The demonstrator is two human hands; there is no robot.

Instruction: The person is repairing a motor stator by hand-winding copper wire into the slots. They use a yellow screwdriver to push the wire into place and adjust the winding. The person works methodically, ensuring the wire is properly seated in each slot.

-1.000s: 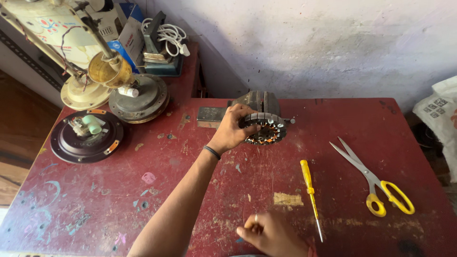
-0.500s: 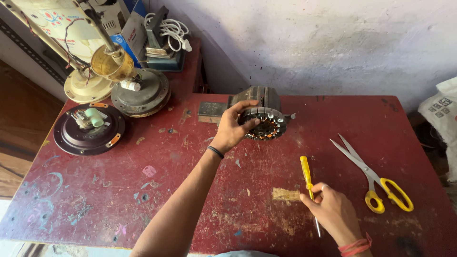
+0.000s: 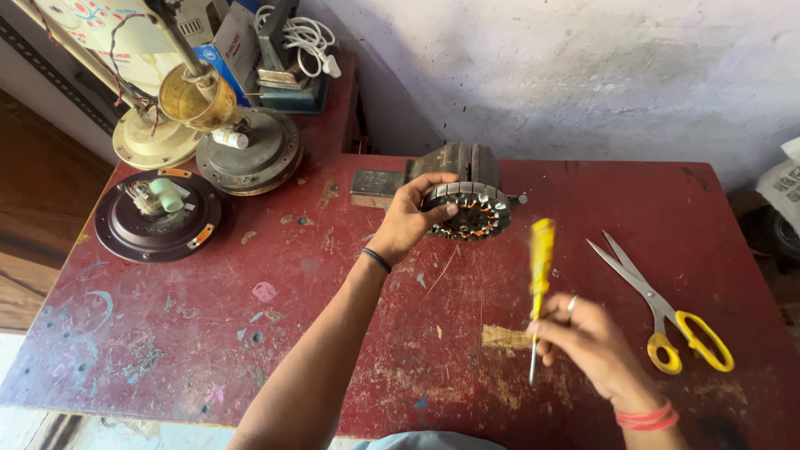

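My left hand (image 3: 410,222) grips the rim of a round fan stator (image 3: 468,211) with copper windings, held against a grey bench vise (image 3: 454,164) at the back of the red table (image 3: 250,333). My right hand (image 3: 587,342) holds a yellow-handled screwdriver (image 3: 539,275) lifted off the table, handle pointing up and away, metal tip pointing down toward me. The screwdriver is blurred. It hangs to the right of the stator without touching it.
Yellow-handled scissors (image 3: 667,312) lie open at the right. A dark round motor cover (image 3: 158,217) sits at the left. Behind it stand two more fan motor housings (image 3: 246,150) and a brass-coloured cup (image 3: 190,96). A white cable coil (image 3: 304,37) lies at the back. The wall is close behind.
My right hand moved from the near edge to the screwdriver, picked it up off the table and raised it. The left hand stayed on the stator.
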